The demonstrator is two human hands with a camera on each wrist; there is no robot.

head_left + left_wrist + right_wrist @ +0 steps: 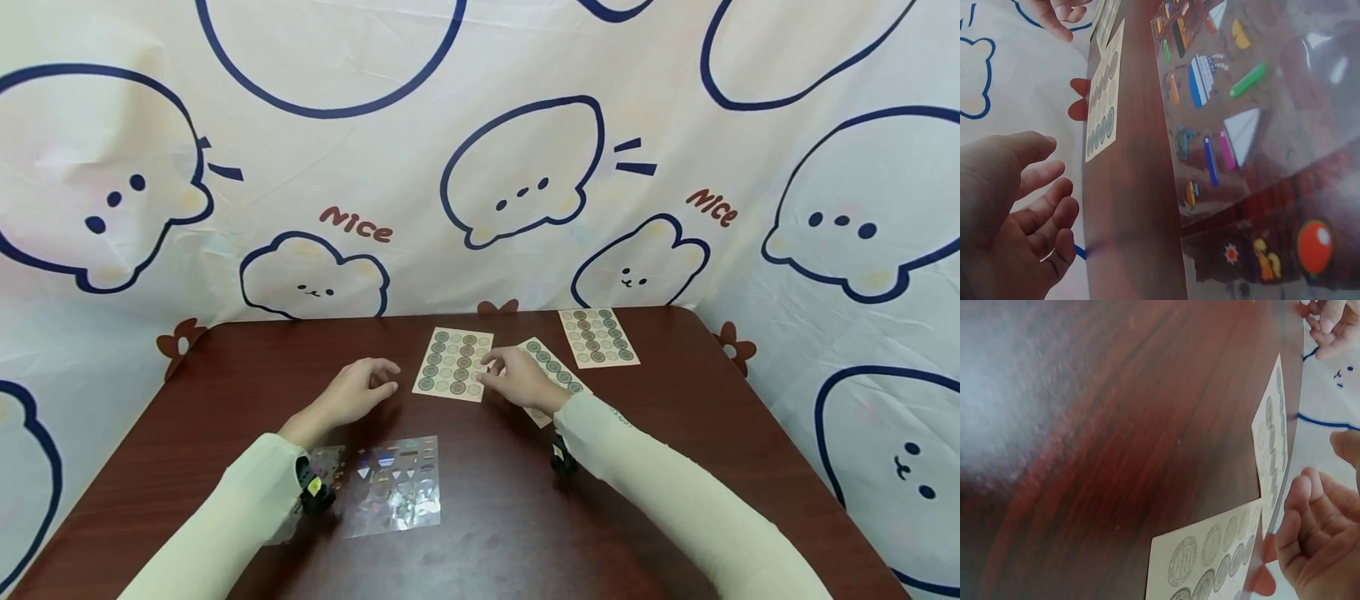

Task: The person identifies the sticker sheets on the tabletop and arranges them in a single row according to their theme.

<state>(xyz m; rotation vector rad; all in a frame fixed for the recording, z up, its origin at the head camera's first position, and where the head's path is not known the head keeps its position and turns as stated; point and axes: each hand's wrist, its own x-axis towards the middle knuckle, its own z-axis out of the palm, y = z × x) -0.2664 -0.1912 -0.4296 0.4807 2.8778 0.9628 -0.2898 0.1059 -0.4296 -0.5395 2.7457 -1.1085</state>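
Note:
My right hand hovers at the right edge of the middle sticker sheet, a cream sheet with rows of round, stamp-like stickers. Beneath that hand lies a second round-sticker sheet, turned at an angle and partly covered by the hand. In the right wrist view, the thumb stands apart from the loosely bent fingers, with nothing between them. To the left of the middle sheet, my left hand is held above the table. Its fingers are relaxed and empty.
A third round-sticker sheet lies at the table's back right. Nearer me, a clear sticker sheet with boats and crayon shapes reflects light. Another clear sheet is partly hidden by the left wrist. A printed cloth hangs behind the brown table.

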